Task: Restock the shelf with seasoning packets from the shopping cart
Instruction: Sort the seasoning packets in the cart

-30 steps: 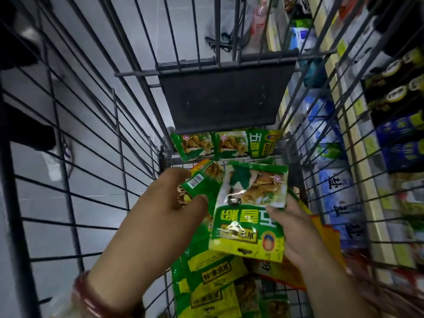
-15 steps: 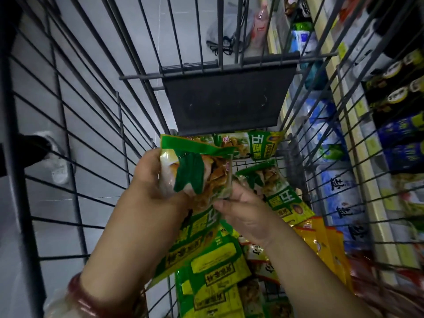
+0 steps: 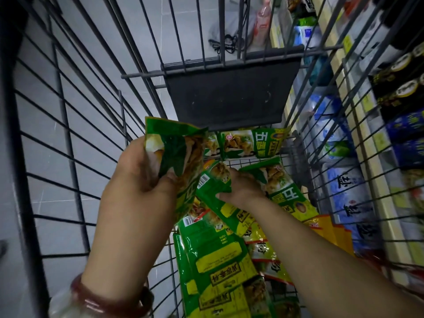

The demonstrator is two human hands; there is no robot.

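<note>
- The cart [image 3: 75, 157] fills the view: a deep basket of thin dark metal wire, with a flat dark panel at 12 o'clock on its far end.
- The shelf [image 3: 390, 138] runs along the cart's outside from 1 to 4 o'clock, blurred, stocked with blue-and-white bags and dark boxes.
- Loose packets [image 3: 220, 267] cover the cart floor from 12 to 6 o'clock: flat, glossy plastic pouches, mostly green with yellow labels, some orange and yellow toward 4 o'clock.
- The left hand [image 3: 142, 173], at 9 o'clock of centre, grips a bunch [image 3: 179, 157] of green packets upright, fingers curled round it and thumb pressed across the front. The film crinkles under the grip.
- The right hand [image 3: 241, 189], at centre, reaches down into the pile; its fingers curl round the edge of one green pouch [image 3: 212, 189] with a barcode, which lies tilted, just beside the bunch.
- The step looks like gathering: collecting packets before any shelving.
- The next move likely calls for lifting this pouch free of the slippery pile and adding it to the bunch, then turning toward 3 o'clock.
</note>
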